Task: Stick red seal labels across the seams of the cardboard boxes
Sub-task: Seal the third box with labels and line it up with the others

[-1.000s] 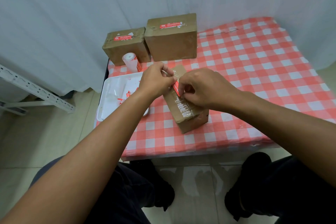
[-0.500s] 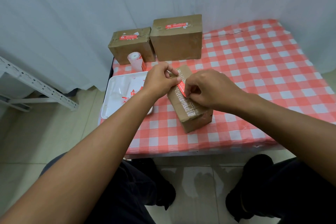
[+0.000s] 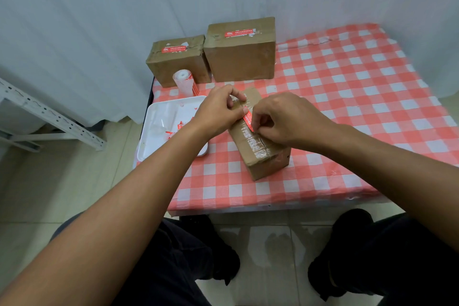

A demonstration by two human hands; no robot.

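A small taped cardboard box [image 3: 263, 156] lies lengthwise on the checked tablecloth in front of me. A red seal label [image 3: 248, 122] lies across its top seam. My left hand [image 3: 218, 113] pinches the label's left end, and my right hand [image 3: 280, 119] pinches its right end, both resting on the box top. Most of the label is hidden under my fingers. Two larger boxes stand at the back: the left box [image 3: 177, 62] and the right box [image 3: 242, 52], each with a red label on top.
A white tray [image 3: 161, 131] with peeled red and white scraps sits left of the box. A roll of labels [image 3: 183, 83] stands behind it. The table's front edge [image 3: 273, 206] is near my knees. A metal rack [image 3: 49, 117] stands on the floor at left.
Both hands stay on the small box with the label between them. The fingers have shifted slightly, and the label lies lower against the box top. The camera view has moved a little.
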